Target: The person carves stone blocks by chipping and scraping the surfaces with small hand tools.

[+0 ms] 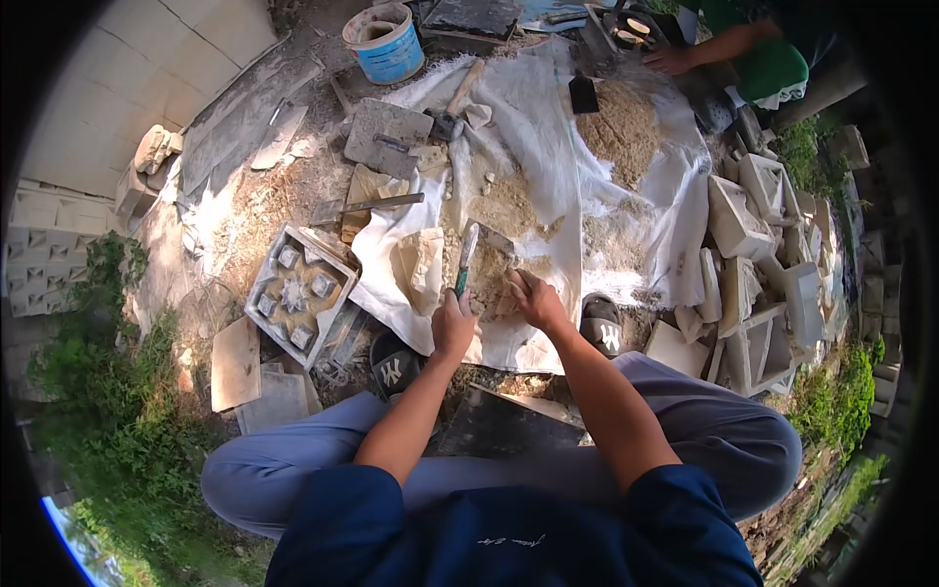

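Observation:
My left hand (454,326) is closed around the green handle of a narrow tool with a pale blade (470,245), which points away from me. Just to its right, my right hand (538,299) has its fingers curled in at the edge of a grey flat-bladed tool (492,241); its grip is partly hidden. Both hands are low over a white woven sheet (381,284) strewn with sandy powder (504,205). A torn paper bag (421,269) lies left of my hands. Farther left is a mould (298,289) with a star-like relief and raised blocks.
A float (388,137), a hammer (466,88) and a blue bucket (384,44) lie ahead. Sand is heaped (619,132) on the sheet at the right. Cast blocks (753,264) are piled on my right. Another person's hand (670,61) reaches in at the top right.

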The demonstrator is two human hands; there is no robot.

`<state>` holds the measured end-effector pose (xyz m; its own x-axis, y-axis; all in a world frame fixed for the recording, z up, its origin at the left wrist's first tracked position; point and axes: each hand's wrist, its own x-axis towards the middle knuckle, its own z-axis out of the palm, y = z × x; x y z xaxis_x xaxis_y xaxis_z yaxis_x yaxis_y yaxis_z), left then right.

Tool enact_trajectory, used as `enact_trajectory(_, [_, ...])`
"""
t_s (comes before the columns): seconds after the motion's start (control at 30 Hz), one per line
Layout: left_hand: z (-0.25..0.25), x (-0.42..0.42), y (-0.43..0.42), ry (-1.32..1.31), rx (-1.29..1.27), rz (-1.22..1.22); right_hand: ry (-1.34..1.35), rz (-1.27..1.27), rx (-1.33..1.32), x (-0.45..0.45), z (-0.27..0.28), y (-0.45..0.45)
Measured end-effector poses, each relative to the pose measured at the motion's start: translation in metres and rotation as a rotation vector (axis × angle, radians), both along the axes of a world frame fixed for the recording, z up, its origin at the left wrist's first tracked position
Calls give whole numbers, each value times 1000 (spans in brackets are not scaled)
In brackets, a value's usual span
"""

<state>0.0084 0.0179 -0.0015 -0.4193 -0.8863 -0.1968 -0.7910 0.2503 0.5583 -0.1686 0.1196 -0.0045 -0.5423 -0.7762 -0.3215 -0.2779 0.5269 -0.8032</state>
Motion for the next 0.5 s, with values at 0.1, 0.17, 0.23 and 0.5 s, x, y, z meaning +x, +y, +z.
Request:
enact_trajectory(0.1, [-4, 12, -1, -202, -28, -202, 18, 46, 44, -4, 1, -4])
enact_trajectory(0.17, [-5, 7, 0, -187, -8, -131, 19, 41, 10, -2, -2, -4])
enact_trajectory(0.23, [-5, 1, 1, -69, -40, -62, 9, 27, -2, 3, -3, 3])
enact_trajectory(0.5, [-6, 8, -4, -282, 117, -89, 63, 15, -36, -1, -8, -3])
